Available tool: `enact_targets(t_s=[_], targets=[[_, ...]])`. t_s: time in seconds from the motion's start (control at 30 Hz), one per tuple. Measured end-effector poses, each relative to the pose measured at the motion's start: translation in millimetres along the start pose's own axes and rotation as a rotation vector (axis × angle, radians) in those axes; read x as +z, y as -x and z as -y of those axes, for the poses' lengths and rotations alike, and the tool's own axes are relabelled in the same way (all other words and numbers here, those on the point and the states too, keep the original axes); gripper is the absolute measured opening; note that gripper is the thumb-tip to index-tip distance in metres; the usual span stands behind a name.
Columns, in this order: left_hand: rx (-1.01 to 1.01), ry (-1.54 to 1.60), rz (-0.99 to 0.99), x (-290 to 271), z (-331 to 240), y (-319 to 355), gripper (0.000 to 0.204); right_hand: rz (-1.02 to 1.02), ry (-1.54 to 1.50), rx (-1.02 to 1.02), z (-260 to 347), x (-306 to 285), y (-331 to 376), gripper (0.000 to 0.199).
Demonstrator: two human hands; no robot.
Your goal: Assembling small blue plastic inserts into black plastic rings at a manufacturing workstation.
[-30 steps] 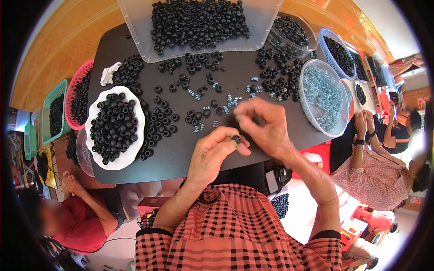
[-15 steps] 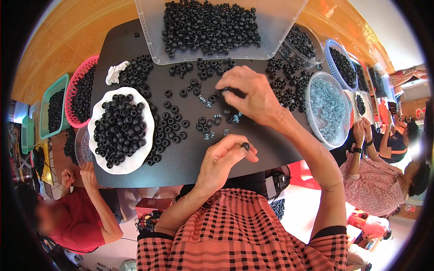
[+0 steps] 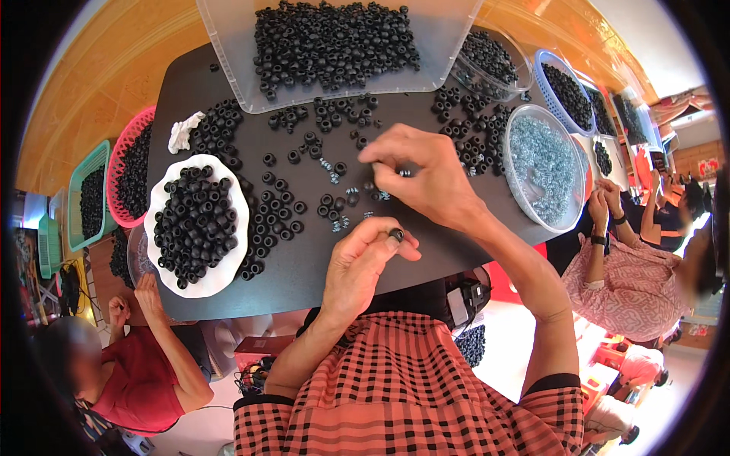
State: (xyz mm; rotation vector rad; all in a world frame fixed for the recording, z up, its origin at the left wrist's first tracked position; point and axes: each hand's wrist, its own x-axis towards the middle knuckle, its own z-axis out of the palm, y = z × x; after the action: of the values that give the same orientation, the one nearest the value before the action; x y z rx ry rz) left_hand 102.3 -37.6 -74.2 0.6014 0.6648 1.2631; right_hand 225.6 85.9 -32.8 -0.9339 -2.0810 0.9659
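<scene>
The small, round, black, plastic-looking bead [image 3: 396,235] is held at the fingertips of the left hand [image 3: 363,262], just over the near part of the dark, smooth-topped table [image 3: 304,283], with thumb and fingers clamped on it. The right hand [image 3: 430,171] is curled above the table, near scattered round black beads [image 3: 327,200] and small, clear, bluish ridged pieces [image 3: 340,224]; whether its fingertips are together, apart or on anything cannot be told. For what seems a reach among loose pieces, the held bead is best pinched lightly by its sides, its lighter face left uncovered, and only one piece is best touched at a time, so that its neighbours are not pushed about. Against the picture of one second ago, the right hand has been moved from close beside the left hand to farther out, while the bead has been kept in much the same pinch.
</scene>
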Motion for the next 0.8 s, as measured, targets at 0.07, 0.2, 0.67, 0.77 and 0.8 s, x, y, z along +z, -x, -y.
enact_targets(t_s=[0.07,0.2,0.67,0.77,0.8], targets=[[0.014,0.029,-0.003,1.3,0.4,-0.2,0.019,-0.035,-0.225,0.185,2.1,-8.2,22.0,0.015],[0.010,0.025,-0.040,7.8,-2.4,-2.1,0.019,0.002,-0.567,0.383,10.8,-14.0,63.7,0.016],[0.122,-0.256,-0.063,15.9,9.6,-4.2,0.018,-0.152,-0.655,0.207,3.4,-9.4,94.3,0.012],[0.143,-0.315,-0.068,16.5,11.6,-4.8,0.017,-0.178,-0.585,0.232,8.4,-11.6,94.7,0.012],[0.152,-0.328,-0.067,16.9,11.9,-4.9,0.017,-0.189,-0.575,0.232,9.3,-11.6,95.1,0.012]])
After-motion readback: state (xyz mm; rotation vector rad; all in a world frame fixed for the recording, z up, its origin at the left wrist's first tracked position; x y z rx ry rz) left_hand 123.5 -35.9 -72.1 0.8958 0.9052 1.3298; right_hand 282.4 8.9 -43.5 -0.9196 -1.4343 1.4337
